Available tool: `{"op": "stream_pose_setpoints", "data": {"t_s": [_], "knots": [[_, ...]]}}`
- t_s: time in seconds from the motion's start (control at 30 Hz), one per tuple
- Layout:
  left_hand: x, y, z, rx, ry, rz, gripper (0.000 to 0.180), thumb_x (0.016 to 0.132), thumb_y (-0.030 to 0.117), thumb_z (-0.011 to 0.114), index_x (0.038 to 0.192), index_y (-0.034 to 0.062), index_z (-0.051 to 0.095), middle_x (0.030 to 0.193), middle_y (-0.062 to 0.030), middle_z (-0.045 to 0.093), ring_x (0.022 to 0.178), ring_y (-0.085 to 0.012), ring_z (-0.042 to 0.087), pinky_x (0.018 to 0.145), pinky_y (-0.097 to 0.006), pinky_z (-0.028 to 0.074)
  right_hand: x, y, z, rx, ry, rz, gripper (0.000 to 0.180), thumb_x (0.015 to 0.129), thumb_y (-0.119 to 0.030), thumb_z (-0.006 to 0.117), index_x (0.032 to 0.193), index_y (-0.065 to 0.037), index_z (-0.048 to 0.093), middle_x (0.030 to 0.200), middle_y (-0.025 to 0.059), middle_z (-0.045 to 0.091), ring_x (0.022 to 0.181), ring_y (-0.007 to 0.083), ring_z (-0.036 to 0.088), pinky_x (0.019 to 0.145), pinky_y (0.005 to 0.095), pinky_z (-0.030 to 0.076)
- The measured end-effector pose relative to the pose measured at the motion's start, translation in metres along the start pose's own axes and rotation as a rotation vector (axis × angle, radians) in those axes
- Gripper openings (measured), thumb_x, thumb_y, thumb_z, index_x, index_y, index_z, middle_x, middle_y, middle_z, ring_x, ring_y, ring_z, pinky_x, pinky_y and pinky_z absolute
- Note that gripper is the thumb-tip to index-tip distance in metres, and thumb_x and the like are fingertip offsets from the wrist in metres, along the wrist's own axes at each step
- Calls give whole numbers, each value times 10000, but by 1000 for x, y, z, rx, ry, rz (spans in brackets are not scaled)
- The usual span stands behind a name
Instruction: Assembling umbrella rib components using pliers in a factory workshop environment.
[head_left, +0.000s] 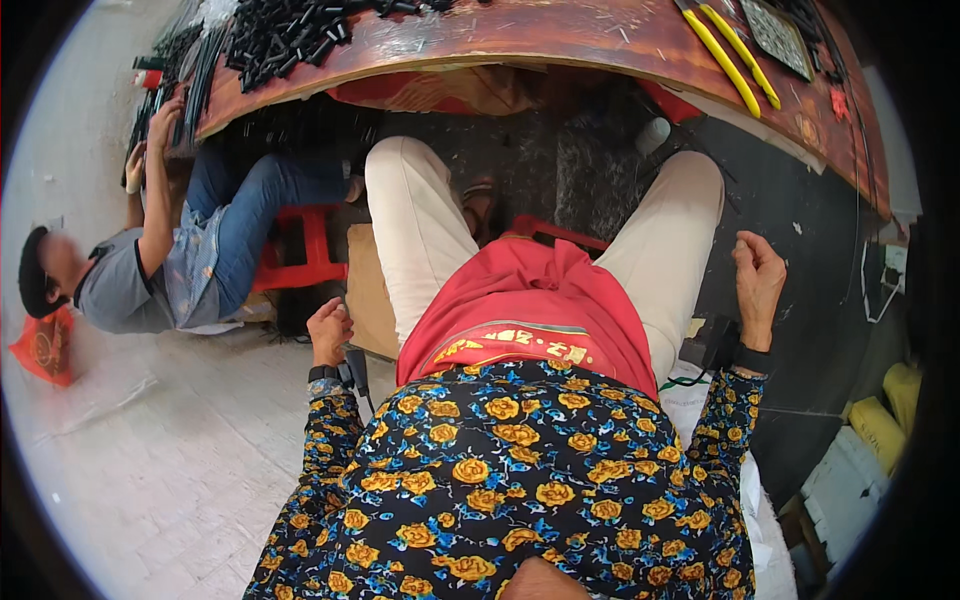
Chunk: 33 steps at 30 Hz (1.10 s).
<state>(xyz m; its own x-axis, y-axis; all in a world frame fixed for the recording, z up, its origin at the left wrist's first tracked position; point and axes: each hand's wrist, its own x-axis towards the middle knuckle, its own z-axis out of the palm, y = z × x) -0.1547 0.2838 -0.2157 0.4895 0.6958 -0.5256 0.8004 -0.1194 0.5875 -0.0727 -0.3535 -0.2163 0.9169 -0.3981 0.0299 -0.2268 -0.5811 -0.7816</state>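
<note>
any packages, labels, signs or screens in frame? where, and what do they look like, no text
No screens or signs.
Red bag: on the floor at far left, behind the co-worker; soft, red with a yellow round mark.
Red apron: on the wearer's lap between left hand and right hand; yellow printed band along its lower part.
Yellow rolls: lower right edge, wrapped cylinders; contents cannot be told.

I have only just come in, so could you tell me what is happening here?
The person sits back from the wooden table, both hands off it. The left hand and right hand hang loosely curled beside the thighs, holding nothing. Black tube pieces and yellow-handled pliers lie on the table; a co-worker reaches up to its edge.
</note>
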Motion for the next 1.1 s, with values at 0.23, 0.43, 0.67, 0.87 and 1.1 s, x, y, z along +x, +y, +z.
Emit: {"op": "stream_pose_setpoints", "data": {"t_s": [0.23, 0.43, 0.67, 0.87, 1.1], "knots": [[8, -48, -7, -108, -25, -96, 390, 875, 103, 561, 1256, 22, 595, 875, -50, 655, 696, -159, 627, 562, -287, 493, 8, -51, 10, -29, -165, -55, 202, 893, -115, 612, 1009, 38, 677, 754, 1, 614, 687, 68, 535, 615, 223, 437], [12, -70, -10, -121, -51, -138, 394, 869, 98, 529, 1251, 23, 587, 857, -57, 646, 679, -166, 642, 544, -289, 518, 10, -80, 20, -76, -162, -146, 206, 867, -123, 612, 986, 25, 689, 662, 51, 606, 604, 104, 535, 580, 265, 445], [11, -73, -10, -142, -58, -152, 409, 872, 129, 564, 1264, 14, 581, 851, -52, 648, 659, -158, 638, 535, -284, 514, 13, -98, 32, -136, -194, -196, 218, 861, -125, 604, 988, 32, 688, 675, 98, 639, 601, 139, 576, 591, 291, 468], [1, -78, -8, -161, -25, -165, 365, 875, 161, 609, 1210, 17, 627, 856, -41, 654, 654, -139, 624, 526, -268, 483, 18, -115, 45, -190, -248, -234, 225, 860, -125, 594, 989, 34, 687, 713, 128, 664, 620, 161, 602, 612, 303, 481], [4, -108, 11, -254, -47, -233, 339, 858, 134, 592, 1167, 6, 649, 795, -25, 638, 591, -112, 573, 478, -248, 423, 24, -133, 56, -251, -377, -206, 227, 854, -121, 595, 999, 29, 682, 765, 133, 675, 687, 166, 623, 656, 299, 489]]}}
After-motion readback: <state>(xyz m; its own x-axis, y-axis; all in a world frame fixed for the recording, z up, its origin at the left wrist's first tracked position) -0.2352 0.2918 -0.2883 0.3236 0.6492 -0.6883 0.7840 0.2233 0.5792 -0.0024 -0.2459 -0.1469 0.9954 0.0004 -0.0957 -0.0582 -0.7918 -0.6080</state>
